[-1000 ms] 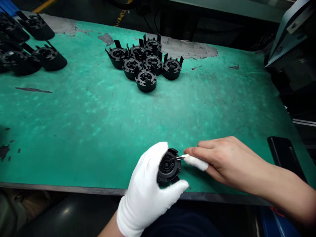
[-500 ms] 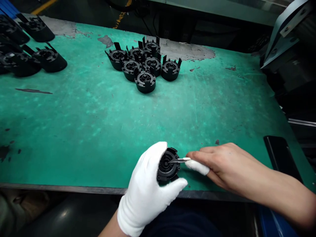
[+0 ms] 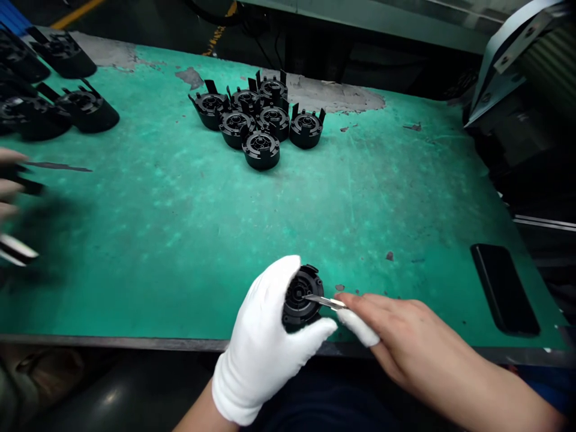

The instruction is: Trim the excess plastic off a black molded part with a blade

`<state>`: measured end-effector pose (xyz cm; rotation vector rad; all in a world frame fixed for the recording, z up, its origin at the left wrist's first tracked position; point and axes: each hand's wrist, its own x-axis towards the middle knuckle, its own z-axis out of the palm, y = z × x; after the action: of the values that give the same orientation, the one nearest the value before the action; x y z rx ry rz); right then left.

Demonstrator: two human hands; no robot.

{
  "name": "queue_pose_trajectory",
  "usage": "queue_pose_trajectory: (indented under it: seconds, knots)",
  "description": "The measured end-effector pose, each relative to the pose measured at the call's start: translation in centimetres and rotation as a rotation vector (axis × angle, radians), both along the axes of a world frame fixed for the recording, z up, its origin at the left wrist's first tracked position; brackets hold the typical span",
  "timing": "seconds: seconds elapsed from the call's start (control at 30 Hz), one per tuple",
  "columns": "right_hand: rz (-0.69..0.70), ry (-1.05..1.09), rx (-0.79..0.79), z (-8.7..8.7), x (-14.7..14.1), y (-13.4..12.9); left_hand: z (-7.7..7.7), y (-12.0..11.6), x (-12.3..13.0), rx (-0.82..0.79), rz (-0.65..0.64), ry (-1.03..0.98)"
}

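Observation:
My left hand (image 3: 261,342), in a white glove, is wrapped round a round black plastic part (image 3: 299,295) close to the table's front edge. The part's ringed inner face is turned up towards me. A thin blade with a pointed tip, a craft knife (image 3: 324,301), reaches into that face from the right. My right hand (image 3: 396,330) pinches the knife's handle; it is bare apart from a white cover on the thumb. Most of the handle is hidden in the fingers.
Several similar black parts (image 3: 261,150) with upright tabs stand grouped at the back middle. More taller black parts (image 3: 87,111) stand at the far left. Another person's hand (image 3: 9,186), blurred, holds something dark at the left edge. A black phone (image 3: 506,291) lies at the right.
My right hand has dropped slightly and the knife now slants more, its tip still on the part. Another person's hand has come in at the left. The view has shifted a little.

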<state>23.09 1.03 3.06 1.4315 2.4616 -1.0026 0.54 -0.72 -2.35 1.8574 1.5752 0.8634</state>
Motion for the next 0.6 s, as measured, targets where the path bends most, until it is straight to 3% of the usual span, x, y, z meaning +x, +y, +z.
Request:
queue_pose_trajectory:
  seconds: [0.2,0.33,0.5,0.6]
  knots:
    - [-0.040,0.092,-0.080,0.0,-0.7,-0.6,-0.1,0.2,0.0,-0.006,0.007,-0.004]
    - [-0.206,0.329,-0.069,-0.1,-1.2,-0.8,-0.2,-0.2,0.4,-0.010,0.046,-0.013]
    - [-0.561,0.496,-0.125,-1.7,-3.0,-0.4,-0.2,-4.3,3.1,-0.049,0.134,0.048]
    - [-0.623,0.490,-0.060,-1.9,-2.3,1.0,0.2,-7.0,4.2,-0.109,0.119,0.061]
